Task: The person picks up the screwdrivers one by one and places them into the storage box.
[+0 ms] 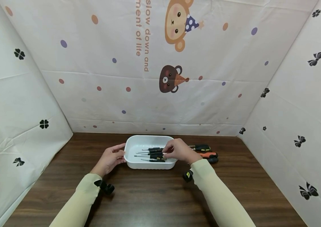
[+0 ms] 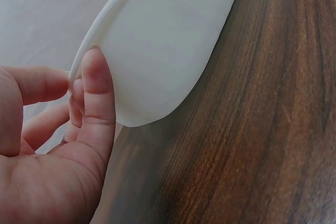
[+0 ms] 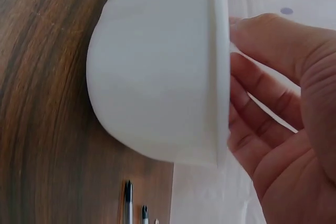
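In the head view a white plastic basin [image 1: 150, 165] sits at the back middle of the table. Several small screwdrivers [image 1: 156, 157] with black handles lie inside it, roughly side by side, shafts to the left. My left hand [image 1: 111, 159] holds the basin's left end; the left wrist view shows thumb and fingers on either side of its rim [image 2: 100, 22]. Over the basin's right side, my right hand [image 1: 180, 150] reaches in and its thumb and fingers pinch at a small screwdriver's handle end. In the right wrist view the basin wall [image 3: 157, 72] hides those fingertips.
Larger screwdrivers lie on the table right of the basin, one with an orange handle [image 1: 209, 154], others with black-and-yellow handles [image 1: 203, 147]. Their shafts are partly behind my right hand. White printed cloth [image 1: 115, 101] stands along the back and both sides of the wooden table [image 1: 137, 195].
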The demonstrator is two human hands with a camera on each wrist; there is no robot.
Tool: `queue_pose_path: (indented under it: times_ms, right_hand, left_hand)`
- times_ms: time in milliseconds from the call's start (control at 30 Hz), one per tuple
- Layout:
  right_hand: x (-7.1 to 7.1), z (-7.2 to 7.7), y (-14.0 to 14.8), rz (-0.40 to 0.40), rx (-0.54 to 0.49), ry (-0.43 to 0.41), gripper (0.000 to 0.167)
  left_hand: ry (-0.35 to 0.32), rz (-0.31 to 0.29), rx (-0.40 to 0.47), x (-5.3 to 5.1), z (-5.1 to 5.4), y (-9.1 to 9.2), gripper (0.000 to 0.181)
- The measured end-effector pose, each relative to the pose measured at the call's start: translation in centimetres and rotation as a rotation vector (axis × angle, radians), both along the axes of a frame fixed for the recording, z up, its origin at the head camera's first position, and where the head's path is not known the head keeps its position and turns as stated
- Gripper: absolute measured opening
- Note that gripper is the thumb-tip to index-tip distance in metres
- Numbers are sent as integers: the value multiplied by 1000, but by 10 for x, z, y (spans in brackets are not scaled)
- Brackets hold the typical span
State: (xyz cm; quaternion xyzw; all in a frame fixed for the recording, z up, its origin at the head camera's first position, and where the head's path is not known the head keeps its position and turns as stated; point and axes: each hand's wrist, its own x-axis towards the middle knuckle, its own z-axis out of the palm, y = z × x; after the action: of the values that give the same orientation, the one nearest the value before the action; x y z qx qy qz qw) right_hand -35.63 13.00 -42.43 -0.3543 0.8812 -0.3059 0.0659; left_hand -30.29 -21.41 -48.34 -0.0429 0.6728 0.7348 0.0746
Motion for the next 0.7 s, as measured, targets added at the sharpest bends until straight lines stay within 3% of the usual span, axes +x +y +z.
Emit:
queue_pose_path:
  times_ms: [533, 700]
  right_hand:
    - [7, 6, 46, -159, -163, 6, 18]
    - [8, 4, 62, -162, -219, 14, 24]
  left_hand:
    - [-13, 1, 2, -1, 0, -1, 55]
    - [-5, 4, -1, -1, 0, -1, 54]
